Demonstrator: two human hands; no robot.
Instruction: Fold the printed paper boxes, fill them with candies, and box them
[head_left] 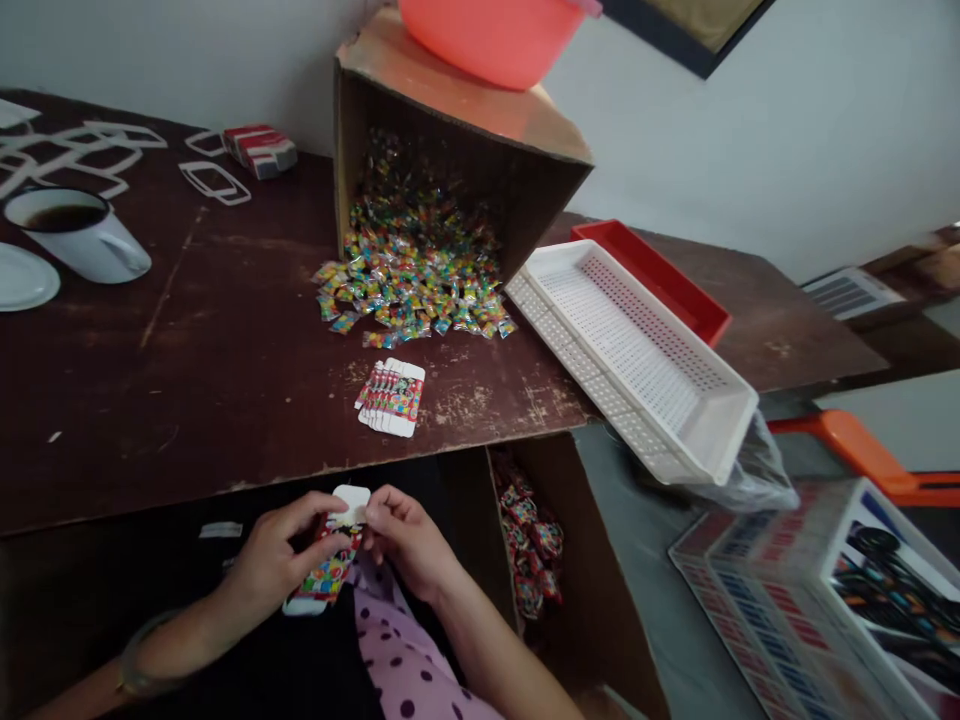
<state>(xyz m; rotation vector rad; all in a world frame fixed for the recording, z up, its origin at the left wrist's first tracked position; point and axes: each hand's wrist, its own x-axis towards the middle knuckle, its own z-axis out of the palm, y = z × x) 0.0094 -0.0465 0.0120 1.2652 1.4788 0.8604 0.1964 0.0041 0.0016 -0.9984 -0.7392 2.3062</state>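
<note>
Both my hands are below the table's front edge, over my lap. My left hand (274, 560) and my right hand (405, 540) pinch a small colourful printed carton (330, 570) with a white flap at its top. A stack of flat printed cartons (391, 397) lies on the brown table (225, 380) just above my hands. Behind it, a heap of bright wrapped candies (412, 280) spills from a cardboard box (457, 110) tipped on its side.
An orange bowl (491, 35) sits on the tipped box. A white perforated tray (637, 350) overhangs the table edge beside a red tray (652, 275). A mug (75, 235), plate (22, 278) and card cut-outs (214, 182) lie left. A box of candy packs (529, 540) stands below.
</note>
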